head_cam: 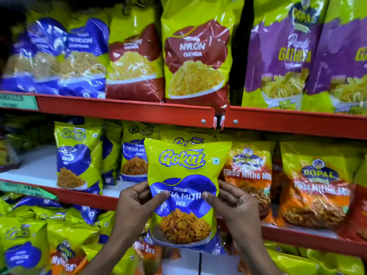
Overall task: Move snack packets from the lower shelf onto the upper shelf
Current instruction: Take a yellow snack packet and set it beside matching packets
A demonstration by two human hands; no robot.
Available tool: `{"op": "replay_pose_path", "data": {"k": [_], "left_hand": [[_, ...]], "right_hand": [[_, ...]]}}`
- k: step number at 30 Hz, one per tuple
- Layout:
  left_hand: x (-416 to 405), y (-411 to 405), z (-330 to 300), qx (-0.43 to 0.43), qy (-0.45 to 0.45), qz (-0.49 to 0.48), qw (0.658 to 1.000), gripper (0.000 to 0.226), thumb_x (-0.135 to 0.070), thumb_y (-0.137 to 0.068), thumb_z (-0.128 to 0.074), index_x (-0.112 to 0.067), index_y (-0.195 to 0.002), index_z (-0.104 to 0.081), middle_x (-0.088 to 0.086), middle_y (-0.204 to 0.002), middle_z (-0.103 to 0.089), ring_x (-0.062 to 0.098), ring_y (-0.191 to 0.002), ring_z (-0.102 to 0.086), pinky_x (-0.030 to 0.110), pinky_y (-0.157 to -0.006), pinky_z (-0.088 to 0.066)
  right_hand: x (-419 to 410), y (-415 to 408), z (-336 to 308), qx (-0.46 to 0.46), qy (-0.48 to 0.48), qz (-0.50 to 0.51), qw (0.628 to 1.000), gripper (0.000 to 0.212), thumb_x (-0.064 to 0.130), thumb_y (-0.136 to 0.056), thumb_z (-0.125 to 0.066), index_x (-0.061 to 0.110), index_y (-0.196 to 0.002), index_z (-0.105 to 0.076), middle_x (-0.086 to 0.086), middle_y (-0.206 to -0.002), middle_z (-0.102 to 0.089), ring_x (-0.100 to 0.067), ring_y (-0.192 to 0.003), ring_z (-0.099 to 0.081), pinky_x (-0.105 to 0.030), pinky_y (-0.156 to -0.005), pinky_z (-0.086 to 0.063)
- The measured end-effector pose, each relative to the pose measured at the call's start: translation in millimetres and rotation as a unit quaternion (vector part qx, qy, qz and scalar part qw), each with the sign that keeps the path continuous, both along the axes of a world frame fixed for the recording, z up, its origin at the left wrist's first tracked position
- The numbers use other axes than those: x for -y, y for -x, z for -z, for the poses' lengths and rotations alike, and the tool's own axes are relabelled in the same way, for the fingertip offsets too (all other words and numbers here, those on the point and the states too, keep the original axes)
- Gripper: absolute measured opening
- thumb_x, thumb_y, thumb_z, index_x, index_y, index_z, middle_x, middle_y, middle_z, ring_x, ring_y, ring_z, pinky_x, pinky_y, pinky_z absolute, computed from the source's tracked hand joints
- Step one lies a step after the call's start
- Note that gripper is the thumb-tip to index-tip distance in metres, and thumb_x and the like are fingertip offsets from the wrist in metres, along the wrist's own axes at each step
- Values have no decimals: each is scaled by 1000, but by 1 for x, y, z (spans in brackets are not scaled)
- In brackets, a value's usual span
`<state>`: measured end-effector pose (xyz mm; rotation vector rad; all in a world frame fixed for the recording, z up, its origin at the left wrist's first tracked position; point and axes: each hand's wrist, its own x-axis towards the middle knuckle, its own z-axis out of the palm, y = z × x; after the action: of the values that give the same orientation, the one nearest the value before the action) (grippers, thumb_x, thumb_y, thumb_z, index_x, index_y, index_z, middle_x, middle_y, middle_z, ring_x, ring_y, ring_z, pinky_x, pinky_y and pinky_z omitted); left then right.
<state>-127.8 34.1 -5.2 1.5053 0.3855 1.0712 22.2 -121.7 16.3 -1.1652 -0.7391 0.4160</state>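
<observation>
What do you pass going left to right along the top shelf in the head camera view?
Two blue packets, blurred → red packet → red Nylon Chevda packet → dark gap → purple Gathiya packet → second purple packet, cut off at the frame's right edge.

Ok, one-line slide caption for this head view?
Both hands, left hand and right hand, hold a Gokul Tikha Mitha Mix packet upright before the red middle shelf.
</observation>
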Motion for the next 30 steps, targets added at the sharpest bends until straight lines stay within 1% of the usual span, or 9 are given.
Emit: {"op": "replay_pose_path", "data": {"k": [5,10,12,14,16,18,22,27,30], "left_hand": [[-53,34,-14,-13,-13,-54,998,31,-21,-69,-84,-11,-97,-76,18,-99,-78,30,-96,-70,61,-87,-53],[-123,53,-24,-20,-4,-85,996,19,2,-79,-73,-5,-97,-74,16,-99,-78,23,-88,-72,32,-76,-59],[-149,53,-23,-32,-8,-95,995,19,2,-81,-72,-5,-99,-73,14,-98,-78,15,-81,-72,21,-67,-60],[-172,48,-18,-44,-9,-97,994,22,0,-82,-72,-6,-103,-72,12,-99,-79,14,-84,-73,26,-72,-60],[-193,39,-13,-44,9,-105,993,27,-3,-81,-74,-3,-107,-70,14,-103,-77,19,-91,-72,34,-80,-60],[-208,28,-10,-39,17,-103,994,19,-1,-80,-74,-6,-98,-72,10,-96,-79,18,-85,-71,27,-72,-60],[-224,12,-3,-35,18,-98,994,14,0,-80,-74,-10,-90,-74,-4,-84,-81,19,-83,-74,27,-72,-61],[-235,4,5,-32,16,-120,992,11,-5,-82,-74,-16,-82,-73,-10,-78,-80,12,-79,-71,30,-75,-57],[-236,3,9,-18,8,-147,989,12,-12,-81,-76,-11,-92,-72,3,-92,-80,15,-88,-74,31,-76,-59]], "right_hand": [[-63,25,-5,14,1,4,1000,29,1,-69,-83,11,-96,-76,-7,-88,-81,-24,-84,-77,-40,-74,-63],[-147,48,-2,14,24,32,999,47,15,-67,-88,17,-111,-70,10,-85,-75,-9,-83,-73,-39,-81,-62],[-177,52,4,0,36,38,999,52,21,-66,-89,14,-114,-68,-1,-99,-76,-11,-89,-73,-41,-85,-61],[-202,53,9,-10,43,49,998,55,23,-66,-88,10,-115,-68,-8,-109,-76,-15,-93,-74,-44,-86,-61],[-222,49,15,-12,44,67,997,40,21,-68,-87,18,-104,-71,3,-96,-78,-5,-85,-73,-36,-83,-61],[-235,45,16,-9,49,88,995,26,19,-70,-86,22,-91,-72,18,-76,-74,5,-74,-71,-30,-77,-62],[-249,35,18,19,65,127,990,42,22,-70,-85,9,-108,-72,-2,-97,-79,-9,-86,-75,-43,-84,-61],[-260,33,20,28,36,133,990,41,8,-77,-80,7,-117,-68,-4,-106,-75,15,-77,-68,-10,-70,-56],[-263,34,21,43,21,137,989,44,6,-79,-78,5,-121,-66,-7,-109,-74,22,-75,-64,-1,-64,-50]]}}
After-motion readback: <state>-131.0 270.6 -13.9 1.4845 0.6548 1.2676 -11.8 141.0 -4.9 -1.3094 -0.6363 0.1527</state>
